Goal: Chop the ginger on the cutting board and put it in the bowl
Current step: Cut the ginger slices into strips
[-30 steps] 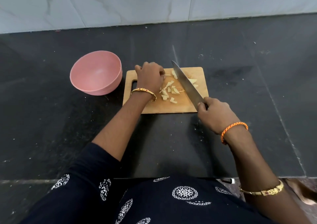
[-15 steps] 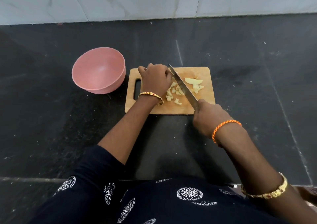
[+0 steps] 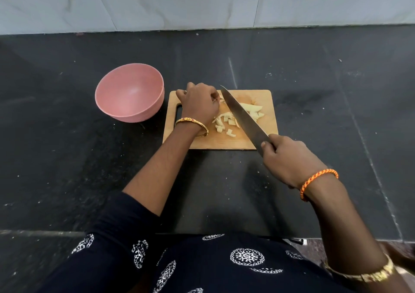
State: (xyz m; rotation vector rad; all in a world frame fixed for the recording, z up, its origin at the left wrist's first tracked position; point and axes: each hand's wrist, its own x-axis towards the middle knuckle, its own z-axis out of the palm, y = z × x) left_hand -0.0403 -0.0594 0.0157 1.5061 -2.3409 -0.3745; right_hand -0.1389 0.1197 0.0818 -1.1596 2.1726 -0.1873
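soft, even light falls from above, brightest on the pale wall. the dark counter soaks it up, with a faint sheen. a shadow pools on the counter just below the cutting board. wide-angle bending curves the edges; focus stays fairly sharp, slightly soft overall.

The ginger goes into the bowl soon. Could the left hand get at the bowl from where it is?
Probably yes. The bowl stands just left of the board, with bare counter between it and the left hand. That hand is curled by the ginger and would have to leave it first.
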